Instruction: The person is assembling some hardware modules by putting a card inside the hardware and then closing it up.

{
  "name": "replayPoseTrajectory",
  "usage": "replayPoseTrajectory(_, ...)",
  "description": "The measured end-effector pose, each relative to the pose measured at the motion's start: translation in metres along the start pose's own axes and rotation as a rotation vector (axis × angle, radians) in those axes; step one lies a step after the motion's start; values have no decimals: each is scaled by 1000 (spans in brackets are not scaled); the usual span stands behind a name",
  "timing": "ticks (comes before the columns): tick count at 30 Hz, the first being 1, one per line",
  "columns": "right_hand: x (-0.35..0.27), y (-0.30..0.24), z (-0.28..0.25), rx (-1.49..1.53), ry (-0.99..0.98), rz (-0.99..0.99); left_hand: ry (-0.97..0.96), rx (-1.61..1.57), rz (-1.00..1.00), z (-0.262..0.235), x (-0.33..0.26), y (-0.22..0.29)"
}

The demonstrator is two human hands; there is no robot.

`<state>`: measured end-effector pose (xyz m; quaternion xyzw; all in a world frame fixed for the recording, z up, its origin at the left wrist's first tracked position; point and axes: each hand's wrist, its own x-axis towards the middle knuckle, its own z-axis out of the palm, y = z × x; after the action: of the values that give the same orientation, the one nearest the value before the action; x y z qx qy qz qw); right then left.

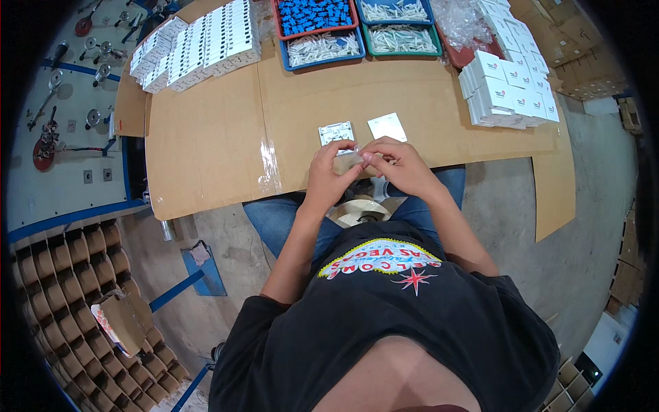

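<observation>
My left hand [329, 172] and my right hand [398, 163] meet at the near edge of the cardboard-covered table [206, 137]. Between their fingertips they pinch a small clear plastic bag [351, 156]. Just beyond the fingers lies a white square switch part [336, 132] with its back side up. Beside it to the right rests a white square cover plate [387, 126]. A roll of tape [360, 211] sits on my lap below the hands.
Stacks of small white boxes stand at the back left [199, 44] and at the right [511, 86]. Trays at the back hold blue parts [312, 15] and white parts [322, 48]. A heap of clear bags [460, 20] lies near them. Cardboard dividers [75, 275] fill the lower left.
</observation>
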<state>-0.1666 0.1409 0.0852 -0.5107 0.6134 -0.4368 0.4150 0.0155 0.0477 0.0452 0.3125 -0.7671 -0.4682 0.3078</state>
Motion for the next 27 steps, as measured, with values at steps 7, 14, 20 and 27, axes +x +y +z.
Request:
replayPoseTrajectory(7, 9, 14, -15, 150, 91, 132, 38, -191, -207, 3, -4, -19)
replayPoseTrajectory(14, 25, 33, -46, 14, 145, 182, 304, -108, -232, 5, 0, -75)
replayPoseTrajectory(20, 68, 80, -79, -147, 225, 122, 418, -15, -168, 6, 14, -127)
replayPoseTrajectory(27, 146, 118, -145, -412, 451, 58, 474, 84, -207, 13, 16, -128)
